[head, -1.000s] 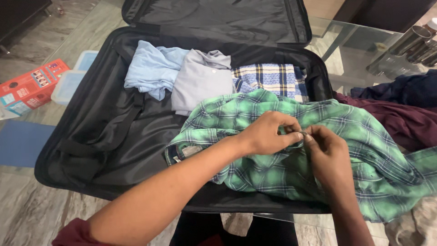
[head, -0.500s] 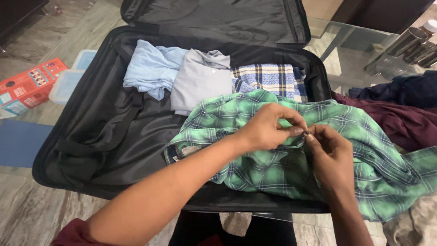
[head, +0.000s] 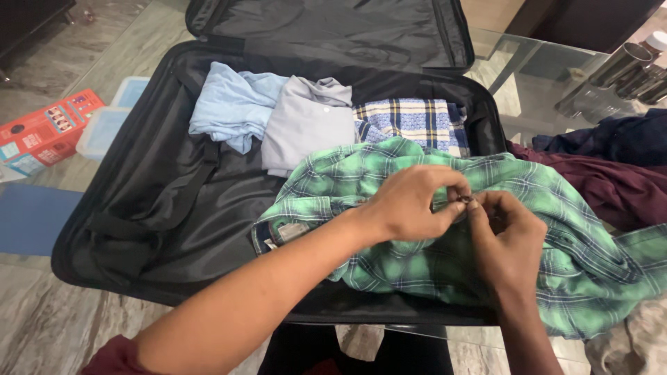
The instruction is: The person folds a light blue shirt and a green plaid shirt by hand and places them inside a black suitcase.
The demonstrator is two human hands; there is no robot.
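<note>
Black suitcase (head: 125, 229): folded shirts (head: 306, 121)

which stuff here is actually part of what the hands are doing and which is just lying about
In hand:
green plaid shirt, pinched by left hand and right hand
open black suitcase under it

Lying about:
red box
clear plastic containers
maroon garment
navy garment

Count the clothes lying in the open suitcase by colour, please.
Green checked shirt, held by both hands: 1
Light blue shirt: 1
Grey shirt: 1
Blue and white checked cloth: 1
Total: 4
</note>
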